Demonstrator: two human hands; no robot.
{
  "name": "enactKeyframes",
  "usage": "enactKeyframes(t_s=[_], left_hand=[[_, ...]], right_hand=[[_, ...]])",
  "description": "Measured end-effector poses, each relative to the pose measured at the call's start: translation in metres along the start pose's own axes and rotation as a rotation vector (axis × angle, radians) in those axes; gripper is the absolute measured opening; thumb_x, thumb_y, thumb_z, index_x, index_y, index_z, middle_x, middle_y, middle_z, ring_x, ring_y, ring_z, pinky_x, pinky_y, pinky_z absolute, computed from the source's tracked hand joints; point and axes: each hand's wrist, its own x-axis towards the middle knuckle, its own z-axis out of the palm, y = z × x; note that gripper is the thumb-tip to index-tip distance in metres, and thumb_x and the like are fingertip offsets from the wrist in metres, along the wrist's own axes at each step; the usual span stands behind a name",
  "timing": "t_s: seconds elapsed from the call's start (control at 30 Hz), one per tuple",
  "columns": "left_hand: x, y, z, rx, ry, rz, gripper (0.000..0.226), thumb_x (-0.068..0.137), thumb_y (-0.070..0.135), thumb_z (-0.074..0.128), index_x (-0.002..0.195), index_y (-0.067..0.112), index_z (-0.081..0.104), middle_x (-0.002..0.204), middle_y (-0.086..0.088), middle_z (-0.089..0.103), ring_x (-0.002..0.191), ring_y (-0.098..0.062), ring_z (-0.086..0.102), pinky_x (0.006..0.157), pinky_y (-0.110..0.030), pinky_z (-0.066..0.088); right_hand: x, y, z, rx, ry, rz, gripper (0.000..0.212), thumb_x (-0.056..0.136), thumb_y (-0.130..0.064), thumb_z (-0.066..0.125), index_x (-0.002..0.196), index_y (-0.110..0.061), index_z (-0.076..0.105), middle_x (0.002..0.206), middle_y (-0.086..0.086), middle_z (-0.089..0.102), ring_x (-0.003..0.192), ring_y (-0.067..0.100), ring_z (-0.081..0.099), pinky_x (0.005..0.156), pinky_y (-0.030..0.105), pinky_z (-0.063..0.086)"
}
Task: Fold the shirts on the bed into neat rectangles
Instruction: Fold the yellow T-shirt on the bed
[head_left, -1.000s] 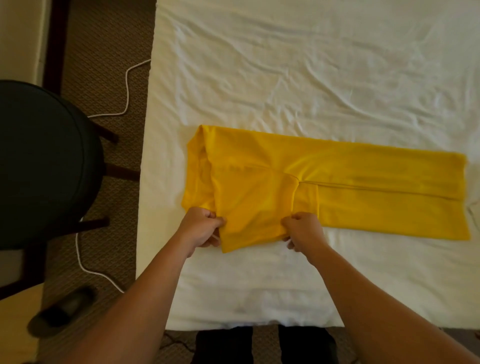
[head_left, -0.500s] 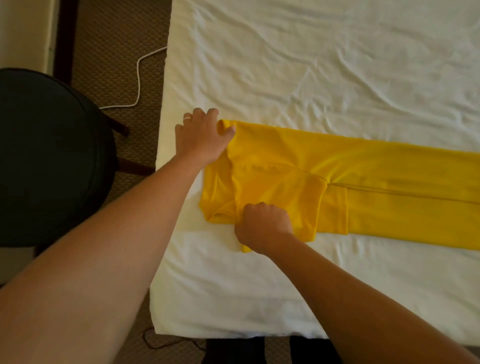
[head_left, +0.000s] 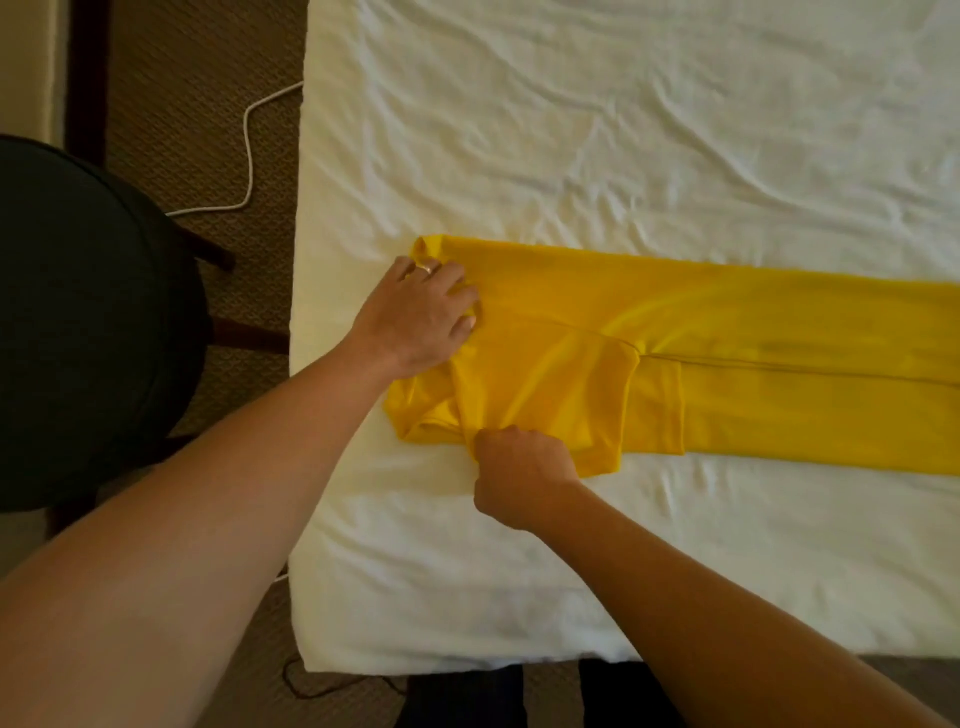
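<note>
L hand (head_left: 415, 319) slid onto smooth yellow shirt (head_left: 753, 332); R hand (head_left: 519, 475) pinches hem.

Yellow shirt (head_left: 727, 332), long strip on bed (head_left: 571, 156)

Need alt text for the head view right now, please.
A yellow shirt lies folded lengthwise on a white bed; the left hand presses its collar end while the right hand pinches the near edge.

A: What colour was the shirt (head_left: 753, 338)?
B: Plain bright yellow, on a white bed (head_left: 623, 130).
A: And beside it?
B: A brown carpet (head_left: 197, 104) with a small woven pattern, a white cable (head_left: 248, 156), a black chair (head_left: 78, 322).
</note>
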Motion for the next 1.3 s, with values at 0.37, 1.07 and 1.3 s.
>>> enactKeyframes(t_s=[0.37, 1.07, 1.3], left_hand=[[0.011, 0.004, -0.015, -0.191, -0.083, -0.191, 0.064, 0.091, 0.058, 0.025, 0.105, 0.018, 0.073, 0.116, -0.006, 0.064, 0.110, -0.035, 0.058, 0.096, -0.046, 0.032], [0.049, -0.008, -0.019, -0.303, 0.059, -0.424, 0.021, 0.101, 0.045, 0.054, 0.104, 0.029, 0.067, 0.111, 0.008, 0.065, 0.118, -0.028, 0.044, 0.093, -0.044, 0.021], [0.060, -0.012, -0.015, -0.254, 0.025, -0.444, 0.016, 0.102, 0.041, 0.052, 0.106, 0.033, 0.065, 0.117, 0.006, 0.058, 0.119, -0.030, 0.040, 0.095, -0.046, 0.021]], right_hand=[[0.012, 0.132, -0.085, 0.688, 0.211, 0.206, 0.017, 0.082, -0.004, 0.056, 0.067, -0.011, 0.061, 0.054, -0.001, 0.046, 0.052, 0.014, 0.041, 0.054, 0.030, 0.034], [0.072, 0.207, -0.113, 0.745, 0.656, 0.292, 0.023, 0.091, -0.005, 0.054, 0.106, -0.019, 0.065, 0.074, -0.008, 0.050, 0.063, 0.008, 0.048, 0.052, 0.026, 0.035], [0.080, 0.214, -0.102, 0.710, 0.675, 0.264, 0.018, 0.095, -0.014, 0.063, 0.113, -0.015, 0.066, 0.083, -0.004, 0.057, 0.071, 0.015, 0.052, 0.059, 0.028, 0.041]])
